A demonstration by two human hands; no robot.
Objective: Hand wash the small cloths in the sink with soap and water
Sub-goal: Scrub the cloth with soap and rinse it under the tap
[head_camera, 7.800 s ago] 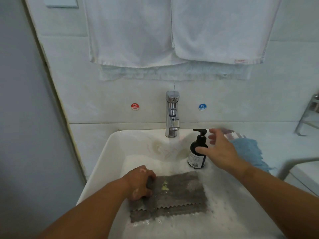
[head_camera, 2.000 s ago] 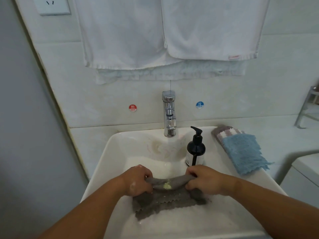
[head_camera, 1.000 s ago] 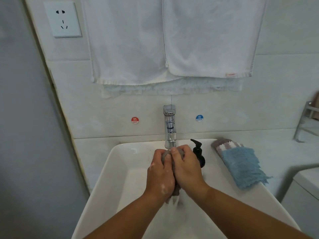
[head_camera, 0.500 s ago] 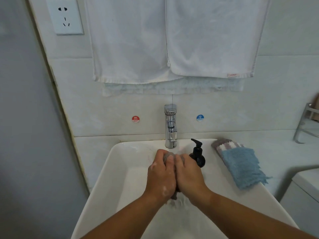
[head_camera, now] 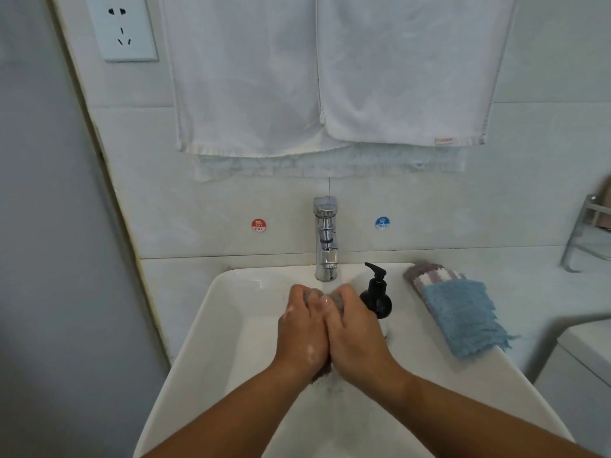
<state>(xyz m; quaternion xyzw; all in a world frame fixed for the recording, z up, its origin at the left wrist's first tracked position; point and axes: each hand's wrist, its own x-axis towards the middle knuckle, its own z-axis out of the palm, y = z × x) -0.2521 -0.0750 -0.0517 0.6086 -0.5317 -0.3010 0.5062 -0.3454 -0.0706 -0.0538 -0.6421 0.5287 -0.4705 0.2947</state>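
Observation:
My left hand (head_camera: 302, 332) and my right hand (head_camera: 355, 332) are pressed together over the white sink (head_camera: 211, 328), both closed around a bunched grey cloth (head_camera: 336, 298). Only grey tips show above my fingers, and a wet end hangs below my palms. The cloth sits right under the chrome faucet (head_camera: 326, 239), with water running onto it. Suds cling to my left hand. A black soap pump bottle (head_camera: 377, 294) stands just right of my right hand. A blue cloth (head_camera: 463, 315) lies on a striped cloth (head_camera: 426, 274) on the sink's right rim.
White towels (head_camera: 330, 74) hang on the wall above the faucet. Red hot (head_camera: 259, 225) and blue cold (head_camera: 382, 222) stickers flank it. A wall socket (head_camera: 121, 26) is at the upper left, a metal rack (head_camera: 585, 236) at the far right, a white appliance top (head_camera: 588, 352) at the lower right.
Earlier the grey cloth lay flat with soap on it in the basin. Both hands have bunched it up and lifted it under the running faucet, where they now squeeze it.

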